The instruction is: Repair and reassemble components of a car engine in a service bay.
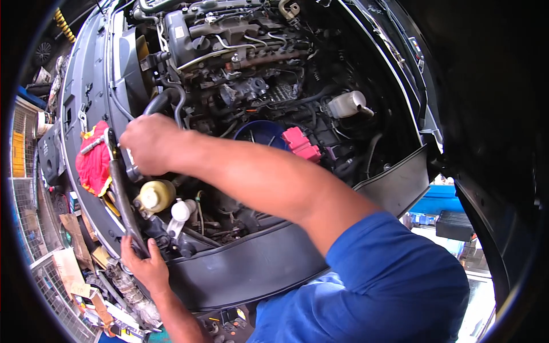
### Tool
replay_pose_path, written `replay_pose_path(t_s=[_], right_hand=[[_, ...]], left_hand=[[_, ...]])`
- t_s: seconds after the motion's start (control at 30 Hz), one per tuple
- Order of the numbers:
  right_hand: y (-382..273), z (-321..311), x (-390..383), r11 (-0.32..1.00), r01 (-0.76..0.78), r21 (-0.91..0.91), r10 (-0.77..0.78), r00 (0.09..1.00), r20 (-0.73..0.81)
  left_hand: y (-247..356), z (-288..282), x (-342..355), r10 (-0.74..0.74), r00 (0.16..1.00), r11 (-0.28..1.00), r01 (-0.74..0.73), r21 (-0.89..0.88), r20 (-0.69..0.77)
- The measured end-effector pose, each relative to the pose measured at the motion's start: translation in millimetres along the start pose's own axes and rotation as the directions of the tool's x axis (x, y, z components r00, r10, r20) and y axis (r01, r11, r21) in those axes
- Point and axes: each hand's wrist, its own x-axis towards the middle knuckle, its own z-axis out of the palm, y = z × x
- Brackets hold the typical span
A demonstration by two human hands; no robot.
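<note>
The long, slightly curved black tube [122, 197] runs along the right edge of the red, yellow-edged cloth [94, 166]. Below the cloth, the left hand [147, 266] grips the tube. Right of the cloth, the right hand [151, 144] curls; its hold is hidden, indeterminable.

The exposed engine [243, 48], red rag [93, 166] and heaped parts [127, 290] show a vehicle repair workshop.

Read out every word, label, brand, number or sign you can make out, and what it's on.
No text is readable.
Pale label on the dark engine cover: too small to read.
Cream reservoir cap: any marking is too blurred to read.
</note>
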Motion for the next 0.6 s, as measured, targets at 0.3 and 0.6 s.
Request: replay_pose_path(t_s=[0.3,0.6], right_hand=[[185.6,-74.9,-162.9,0.766,-0.589,-0.256,0.620,0.783,0.055],[295.6,-59.8,-158.9,0.720,-0.516,-0.464,0.635,0.759,0.142]], left_hand=[[73.3,59.2,23.3,0.300,0.950,0.945,-0.308,0.108,0.086],[62.2,86.3,30.5,0.245,0.967,0.964,-0.251,0.086,0.071]])
